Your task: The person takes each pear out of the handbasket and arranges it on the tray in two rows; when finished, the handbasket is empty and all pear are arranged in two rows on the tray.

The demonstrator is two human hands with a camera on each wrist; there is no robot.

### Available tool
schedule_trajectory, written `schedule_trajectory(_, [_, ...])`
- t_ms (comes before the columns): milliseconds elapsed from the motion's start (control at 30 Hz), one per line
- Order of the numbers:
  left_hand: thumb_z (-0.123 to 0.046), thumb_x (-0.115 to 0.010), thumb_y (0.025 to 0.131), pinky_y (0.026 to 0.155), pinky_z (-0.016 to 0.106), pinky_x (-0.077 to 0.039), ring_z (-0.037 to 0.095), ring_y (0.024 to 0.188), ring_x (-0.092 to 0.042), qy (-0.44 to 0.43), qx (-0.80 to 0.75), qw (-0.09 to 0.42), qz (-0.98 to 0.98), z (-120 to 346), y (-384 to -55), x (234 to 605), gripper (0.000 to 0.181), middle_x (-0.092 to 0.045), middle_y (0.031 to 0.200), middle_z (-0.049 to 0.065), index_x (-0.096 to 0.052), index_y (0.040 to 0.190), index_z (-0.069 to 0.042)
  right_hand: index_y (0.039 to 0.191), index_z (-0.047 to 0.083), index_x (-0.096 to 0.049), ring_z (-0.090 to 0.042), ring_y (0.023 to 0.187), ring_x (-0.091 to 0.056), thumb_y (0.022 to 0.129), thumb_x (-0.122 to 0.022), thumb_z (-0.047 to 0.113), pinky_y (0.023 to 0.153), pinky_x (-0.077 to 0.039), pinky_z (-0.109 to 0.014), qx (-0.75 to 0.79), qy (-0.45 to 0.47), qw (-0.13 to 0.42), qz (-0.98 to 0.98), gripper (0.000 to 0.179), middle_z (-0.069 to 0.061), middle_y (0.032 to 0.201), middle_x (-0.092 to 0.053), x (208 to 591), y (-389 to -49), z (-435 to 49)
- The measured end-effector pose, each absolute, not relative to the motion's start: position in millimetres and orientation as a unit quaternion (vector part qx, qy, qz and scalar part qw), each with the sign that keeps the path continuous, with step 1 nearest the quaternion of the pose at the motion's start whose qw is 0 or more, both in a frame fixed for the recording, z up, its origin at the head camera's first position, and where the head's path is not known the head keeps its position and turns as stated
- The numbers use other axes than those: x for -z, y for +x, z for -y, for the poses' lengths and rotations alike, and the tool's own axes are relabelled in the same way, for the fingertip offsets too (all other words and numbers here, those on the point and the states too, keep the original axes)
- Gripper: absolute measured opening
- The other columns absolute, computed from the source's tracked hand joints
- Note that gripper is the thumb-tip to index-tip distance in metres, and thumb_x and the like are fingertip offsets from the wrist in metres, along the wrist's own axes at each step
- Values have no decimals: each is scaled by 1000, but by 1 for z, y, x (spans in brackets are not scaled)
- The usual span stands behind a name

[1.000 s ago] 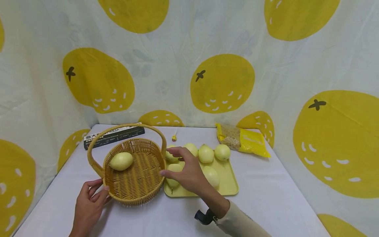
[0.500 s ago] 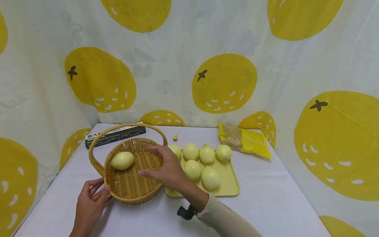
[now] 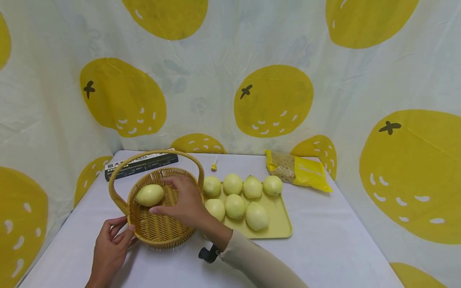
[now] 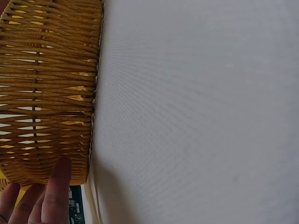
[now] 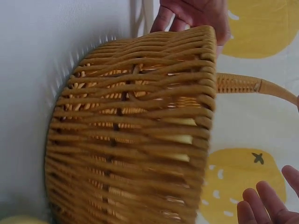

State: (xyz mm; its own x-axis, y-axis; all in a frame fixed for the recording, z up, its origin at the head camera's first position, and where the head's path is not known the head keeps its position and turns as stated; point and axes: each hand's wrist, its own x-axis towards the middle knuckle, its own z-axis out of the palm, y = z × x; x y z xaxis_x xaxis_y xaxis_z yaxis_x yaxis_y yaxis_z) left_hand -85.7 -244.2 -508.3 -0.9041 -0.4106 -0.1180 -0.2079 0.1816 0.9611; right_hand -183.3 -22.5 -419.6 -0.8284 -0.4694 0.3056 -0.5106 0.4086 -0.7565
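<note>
A woven basket (image 3: 163, 230) with a tall arched handle stands at the table's left. Inside it, on the left, lies one smooth, oval, pale yellow fruit (image 3: 149, 195); its kind is unclear. My left hand (image 3: 111, 246) holds the basket's near left rim, thumb on the rim and fingers against the outer wall. Over the basket's right part is my right hand (image 3: 185, 205), fingers and thumb spread, holding nothing, just right of the fruit. Several similar fruits (image 3: 235, 206) lie on a pale yellow tray (image 3: 281, 224) right of the basket.
Behind the basket lies a dark pasta box (image 3: 158, 163). A small yellow-wrapped lollipop (image 3: 214, 167) is at the table's back. A yellow bag (image 3: 306, 172) lies at the back right. A curtain with printed yellow fruit (image 3: 201, 100) hangs behind the white tablecloth (image 3: 317, 248).
My right hand has moved left from above the tray's edge into the space over the basket, toward the fruit. More fruits on the tray are uncovered. My left hand stays at the rim.
</note>
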Motion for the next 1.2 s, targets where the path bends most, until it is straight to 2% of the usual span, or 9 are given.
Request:
schedule_trajectory(233, [-21,-67,106,83,31,-69,-16,95,-65,196,608,87,764,244,-85,508,51,-46,163,26,-40,146,-5,147,32,-59,-7,142,-51,80,-92,55,122,-47,-35,-431,289,23,855,79,19,147,-59,428,-190,43])
schedule_trajectory(333, [-22,-67,106,83,31,-69,-17,95,-65,195,606,87,766,244,-85,508,52,-45,163,27,-40,146,-4,147,34,-59,-8,141,-51,80,-91,57,119,-49,-33,-424,281,14,861,78,16,147,-59,431,-191,50])
schedule_trajectory(433, [-23,-67,106,83,32,-70,-17,94,-64,197,602,87,769,244,-85,508,53,-45,163,27,-39,146,-4,147,34,-59,-8,136,-53,80,-91,57,110,-53,-28,-417,278,10,865,78,11,145,-61,434,-193,57])
schedule_trajectory(600, [-22,-67,106,83,31,-70,-16,95,-64,199,601,83,769,244,-84,508,53,-45,163,26,-39,148,-4,146,33,-59,-8,132,-54,78,-92,55,99,-52,-21,-416,272,0,868,78,7,144,-62,441,-197,67])
schedule_trajectory(900, [-17,-67,106,83,27,-69,-15,97,-65,183,619,91,758,245,-85,513,51,-44,163,29,-39,146,-2,147,33,-58,-9,135,-54,76,-93,57,102,-51,-19,-356,275,14,893,83,10,146,-62,453,-209,85])
schedule_trajectory(1200, [-19,-67,106,81,27,-69,-14,98,-66,171,616,102,762,244,-83,510,52,-45,161,31,-39,146,-1,149,36,-57,-10,131,-54,76,-94,56,96,-50,-17,-351,272,13,896,85,9,144,-62,465,-218,91])
